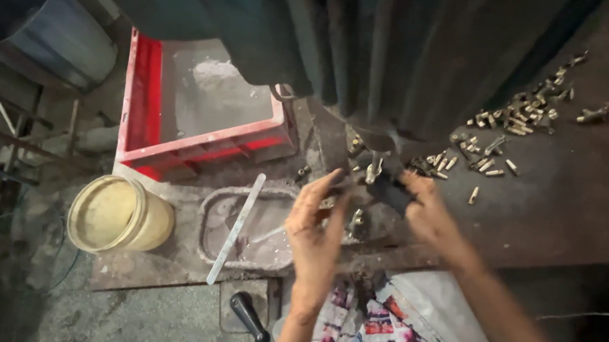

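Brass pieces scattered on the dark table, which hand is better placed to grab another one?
Probably the right hand: the loose brass pieces lie just beyond it, while the left hand is farther off.

red crate (143,100): set at the back left, with grey dust inside
yellow bucket (118,214): placed low on the left, beside the grey tray
grey tray (214,218): a flat metal strip (236,227) is laid across it
black handle (249,319): seen below the tray
printed sack (393,330): spread at the bottom
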